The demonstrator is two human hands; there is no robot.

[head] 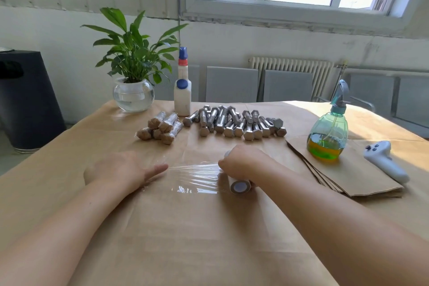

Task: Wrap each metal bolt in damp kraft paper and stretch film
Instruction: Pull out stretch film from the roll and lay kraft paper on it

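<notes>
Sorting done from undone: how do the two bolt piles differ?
The left pile is wrapped in brown paper under clear film; the right pile is bare shiny metal. The left pile is small, the right pile far larger. Both lie stacked on the paper-covered table, heads mostly toward the camera.

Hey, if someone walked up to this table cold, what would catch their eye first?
Probably the clear stretch film pulled taut at the near middle, between the left hand pressing its end flat and the right hand gripping the film roll. Behind it lie the bare bolts, with the wrapped bolts to their left. At right stands the green spray bottle.
</notes>
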